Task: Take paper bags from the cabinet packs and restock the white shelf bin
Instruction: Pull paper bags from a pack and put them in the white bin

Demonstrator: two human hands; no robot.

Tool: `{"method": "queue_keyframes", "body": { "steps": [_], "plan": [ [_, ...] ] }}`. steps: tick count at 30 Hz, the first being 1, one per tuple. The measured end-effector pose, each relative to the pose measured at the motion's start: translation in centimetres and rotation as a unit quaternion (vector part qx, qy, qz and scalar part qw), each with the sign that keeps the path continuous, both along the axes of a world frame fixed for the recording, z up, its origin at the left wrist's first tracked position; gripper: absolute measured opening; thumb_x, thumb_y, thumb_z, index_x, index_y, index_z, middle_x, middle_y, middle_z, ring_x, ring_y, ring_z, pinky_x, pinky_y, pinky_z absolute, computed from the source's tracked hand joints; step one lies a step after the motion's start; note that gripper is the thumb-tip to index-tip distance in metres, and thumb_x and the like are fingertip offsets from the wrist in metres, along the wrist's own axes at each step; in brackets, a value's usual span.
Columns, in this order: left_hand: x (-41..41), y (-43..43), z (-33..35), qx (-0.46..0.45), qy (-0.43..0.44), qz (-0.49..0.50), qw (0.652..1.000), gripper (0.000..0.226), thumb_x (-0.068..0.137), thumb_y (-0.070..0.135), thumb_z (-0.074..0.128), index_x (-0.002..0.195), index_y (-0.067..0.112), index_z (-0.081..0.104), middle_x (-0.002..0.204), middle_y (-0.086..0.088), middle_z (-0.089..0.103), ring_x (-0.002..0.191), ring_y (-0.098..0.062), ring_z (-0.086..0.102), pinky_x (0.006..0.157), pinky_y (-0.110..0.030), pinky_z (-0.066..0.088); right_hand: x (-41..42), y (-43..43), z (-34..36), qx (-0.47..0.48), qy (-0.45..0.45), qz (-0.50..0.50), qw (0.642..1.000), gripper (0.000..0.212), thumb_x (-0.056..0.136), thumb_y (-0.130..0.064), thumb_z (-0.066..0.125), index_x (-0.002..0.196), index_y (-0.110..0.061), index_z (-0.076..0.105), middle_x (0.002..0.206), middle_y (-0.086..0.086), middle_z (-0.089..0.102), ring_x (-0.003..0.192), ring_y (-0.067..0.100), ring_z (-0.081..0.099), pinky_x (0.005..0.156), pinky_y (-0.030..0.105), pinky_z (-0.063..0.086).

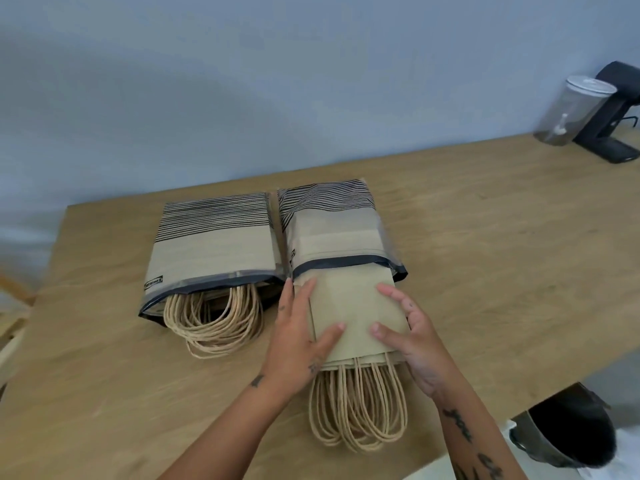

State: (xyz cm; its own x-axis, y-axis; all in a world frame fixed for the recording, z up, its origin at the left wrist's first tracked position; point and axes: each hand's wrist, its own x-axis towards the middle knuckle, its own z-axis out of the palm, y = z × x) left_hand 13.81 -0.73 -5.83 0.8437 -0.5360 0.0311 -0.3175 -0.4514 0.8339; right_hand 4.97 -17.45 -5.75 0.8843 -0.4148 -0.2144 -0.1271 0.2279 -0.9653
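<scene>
Two clear plastic packs of brown paper bags lie side by side on the wooden table [485, 237]. The left pack [214, 244] has twine handles spilling from its open end. From the right pack [336, 230] a stack of paper bags [353, 317] sticks halfway out, with its twine handles [356, 410] trailing toward me. My left hand [298, 337] holds the stack's left edge, thumb on top. My right hand [412, 337] holds the right edge, thumb and a finger on top. The white shelf bin is out of view.
A clear lidded jar [575, 112] and a black appliance [613, 116] stand at the table's far right corner by the blue wall. A dark bin [571, 431] sits on the floor below the table's right edge. Wooden slats show at the far left.
</scene>
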Motion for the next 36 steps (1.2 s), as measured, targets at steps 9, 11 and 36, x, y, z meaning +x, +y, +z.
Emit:
{"method": "queue_keyframes", "body": {
  "steps": [9, 11, 36],
  "plan": [
    [-1.0, 1.1, -0.5, -0.028, 0.041, -0.015, 0.999, 0.083, 0.076, 0.041, 0.070, 0.142, 0.043, 0.018, 0.158, 0.001, 0.008, 0.132, 0.010, 0.002, 0.106, -0.016, 0.009, -1.8, 1.8, -0.4, -0.009, -0.003, -0.018, 1.000, 0.062, 0.056, -0.016, 0.080, 0.111, -0.037, 0.062, 0.127, -0.004, 0.058, 0.112, 0.014, 0.061, 0.088, 0.034, 0.055],
    [-1.6, 1.5, -0.4, -0.042, 0.053, -0.017, 0.998, 0.082, 0.075, 0.038, 0.072, 0.135, 0.048, 0.018, 0.156, -0.001, 0.012, 0.136, 0.005, 0.005, 0.107, -0.017, 0.011, -2.5, 2.3, -0.5, -0.007, 0.000, -0.027, 1.000, 0.063, 0.057, -0.014, 0.079, 0.113, -0.034, 0.061, 0.130, 0.000, 0.057, 0.115, 0.018, 0.059, 0.093, 0.041, 0.052],
    [-10.1, 8.3, 1.5, -0.245, 0.245, 0.052, 0.937, 0.102, 0.049, 0.008, 0.091, 0.126, 0.054, 0.041, 0.131, 0.022, 0.052, 0.118, -0.002, 0.054, 0.099, -0.030, 0.047, -10.4, 8.7, 0.0, 0.027, 0.008, -0.008, 1.000, 0.059, 0.065, 0.014, 0.071, 0.108, -0.027, 0.064, 0.106, -0.002, 0.072, 0.099, 0.016, 0.068, 0.080, 0.033, 0.057]
  ]
}}
